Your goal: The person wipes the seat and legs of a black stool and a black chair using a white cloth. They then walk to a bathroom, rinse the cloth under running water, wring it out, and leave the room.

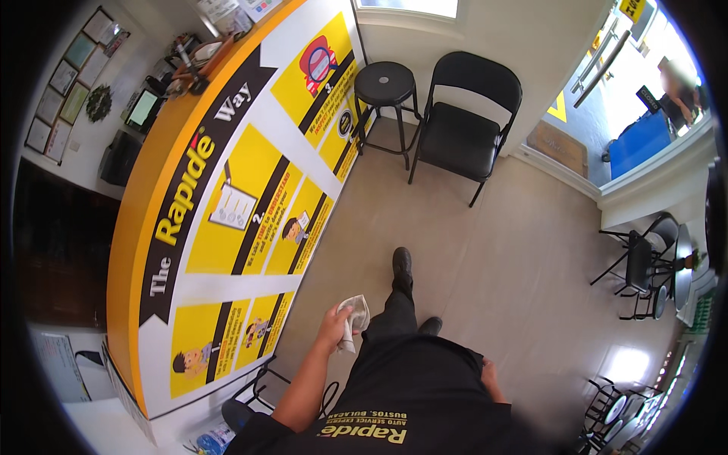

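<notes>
My left hand (331, 329) is closed around a crumpled sheet of greyish printed paper (356, 312), which looks like newspaper. The sheet sticks out past my fingers, with one end hanging down beside my thigh. My right hand (491, 374) hangs low by the right side of my black shirt (425, 371). Most of its fingers are hidden or too small to make out, and I see nothing in it. My legs are apart in a stride, one dark shoe (402, 262) forward on the floor.
A yellow-topped counter (220, 83) with a poster front runs along my left. Ahead stand a black stool (384, 83) and a black folding chair (466, 125). A glass door (599, 68), ahead right, shows a person beside a blue cart (641, 144). Chairs (641, 258) surround a table at right.
</notes>
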`<state>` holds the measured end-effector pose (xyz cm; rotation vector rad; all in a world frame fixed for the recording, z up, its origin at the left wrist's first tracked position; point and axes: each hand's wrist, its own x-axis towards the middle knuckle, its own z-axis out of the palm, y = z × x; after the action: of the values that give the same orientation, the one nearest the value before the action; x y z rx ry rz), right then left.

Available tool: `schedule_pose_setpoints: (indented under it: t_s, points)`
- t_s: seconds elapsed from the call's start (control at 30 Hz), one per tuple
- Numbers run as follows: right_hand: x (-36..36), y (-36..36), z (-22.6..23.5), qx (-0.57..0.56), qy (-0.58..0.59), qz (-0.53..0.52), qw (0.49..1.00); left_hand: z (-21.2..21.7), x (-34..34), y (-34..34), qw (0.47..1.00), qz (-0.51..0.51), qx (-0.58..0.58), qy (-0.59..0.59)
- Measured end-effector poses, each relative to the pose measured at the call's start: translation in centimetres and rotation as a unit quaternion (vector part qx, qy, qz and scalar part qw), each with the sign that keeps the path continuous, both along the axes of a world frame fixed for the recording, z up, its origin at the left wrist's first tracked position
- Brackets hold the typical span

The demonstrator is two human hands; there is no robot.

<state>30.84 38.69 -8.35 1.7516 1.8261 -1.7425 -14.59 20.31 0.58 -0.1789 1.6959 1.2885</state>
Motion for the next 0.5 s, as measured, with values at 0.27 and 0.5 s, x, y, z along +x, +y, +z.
schedule_pose_setpoints:
  t_s: [0.27, 0.5]
  points:
    - [-10.7, 8.7, 0.0, 0.072, 0.081, 0.093, 0.99, 0.7, -13.9, 13.5, 0.998, -0.028, 0.058, -0.004]
    - [-13.9, 15.5, -4.0, 0.032, -0.128, 0.096, 0.987, 2.5, -22.4, 18.8, 0.999, -0.037, 0.023, 0.001]
